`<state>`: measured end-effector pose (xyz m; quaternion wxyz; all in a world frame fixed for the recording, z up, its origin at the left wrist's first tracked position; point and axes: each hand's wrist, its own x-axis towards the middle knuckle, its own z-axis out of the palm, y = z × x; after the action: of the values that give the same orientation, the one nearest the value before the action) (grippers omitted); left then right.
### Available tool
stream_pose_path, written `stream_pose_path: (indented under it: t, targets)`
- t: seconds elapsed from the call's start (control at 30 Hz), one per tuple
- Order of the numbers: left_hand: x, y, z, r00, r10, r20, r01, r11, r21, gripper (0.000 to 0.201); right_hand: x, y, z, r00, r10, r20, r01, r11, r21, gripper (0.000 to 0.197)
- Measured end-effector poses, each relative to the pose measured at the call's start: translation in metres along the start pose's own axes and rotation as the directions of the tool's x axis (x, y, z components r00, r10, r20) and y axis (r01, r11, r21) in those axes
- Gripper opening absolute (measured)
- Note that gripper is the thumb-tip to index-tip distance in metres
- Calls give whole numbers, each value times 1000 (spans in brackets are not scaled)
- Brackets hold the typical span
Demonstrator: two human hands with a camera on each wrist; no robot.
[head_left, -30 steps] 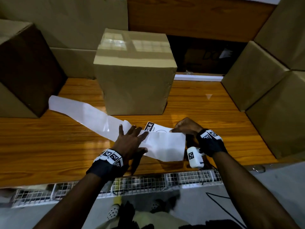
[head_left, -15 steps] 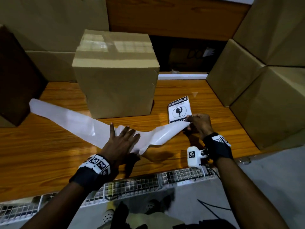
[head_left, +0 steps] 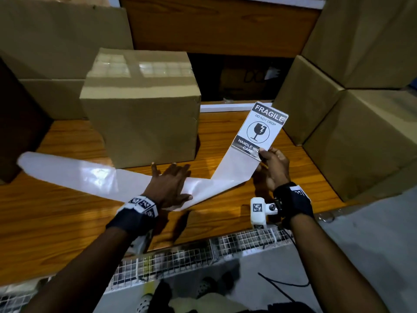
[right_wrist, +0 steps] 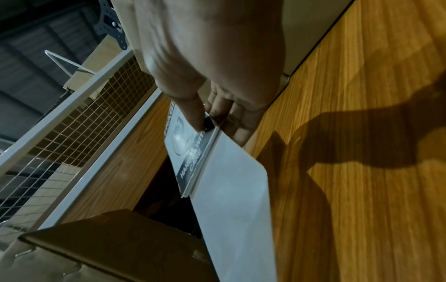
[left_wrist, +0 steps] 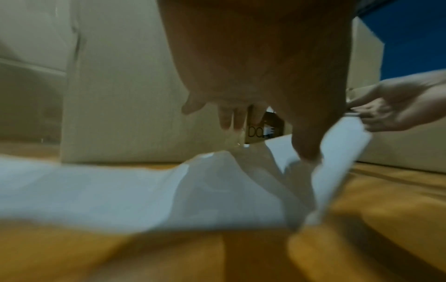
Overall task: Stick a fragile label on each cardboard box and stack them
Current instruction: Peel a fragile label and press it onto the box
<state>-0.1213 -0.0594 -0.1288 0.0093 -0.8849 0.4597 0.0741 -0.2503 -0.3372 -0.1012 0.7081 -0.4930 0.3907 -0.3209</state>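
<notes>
A taped cardboard box (head_left: 144,109) stands on the wooden table (head_left: 56,211) just behind my hands. A long white backing strip (head_left: 90,177) lies across the table in front of it. My left hand (head_left: 171,184) presses flat on the strip with spread fingers (left_wrist: 306,150). My right hand (head_left: 270,163) pinches the lower corner of a black-and-white fragile label (head_left: 259,129), lifted above the table with the strip's end still hanging from it (right_wrist: 231,183). In the right wrist view the thumb and fingers (right_wrist: 198,122) clamp the label (right_wrist: 185,152) at its edge.
Stacked cardboard boxes (head_left: 352,123) stand at the right, and more boxes (head_left: 56,53) at the left and back. A dark gap (head_left: 237,77) opens behind the table. A white wire-mesh rail (head_left: 203,251) runs along the table's near edge.
My right hand has lifted the label up and to the right, pulling the strip's end off the table. The left hand stays pressed on the strip.
</notes>
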Motion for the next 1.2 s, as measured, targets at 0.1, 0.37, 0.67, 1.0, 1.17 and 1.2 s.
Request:
stream_pose_path:
  t: [0.1, 0.37, 0.67, 1.0, 1.17, 1.2]
  targets:
    - [9, 2, -9, 997, 60, 58, -66, 991, 118, 63, 6, 0, 2, 1000, -3, -23, 2, 999, -43, 21]
    - [4, 16, -18, 997, 45, 60, -37, 992, -124, 70, 19, 24, 5, 998, 53, 40, -49, 993, -106, 34]
    - [66, 57, -6, 978, -150, 148, 185, 271, -945, 72, 22, 39, -12, 939, 162, 304, -142, 986, -86, 38]
    - [82, 70, 18, 969, -223, 106, 149, 183, -972, 59, 37, 47, -31, 836, 225, 501, -36, 933, -359, 56]
    - [85, 59, 20, 970, -161, 184, 232, 370, -900, 61, 51, 52, -35, 862, -49, 505, 446, 548, -708, 25]
    - [85, 57, 19, 967, -157, 200, 246, 387, -889, 60, 52, 51, -35, 857, -94, 507, 494, 432, -755, 25]
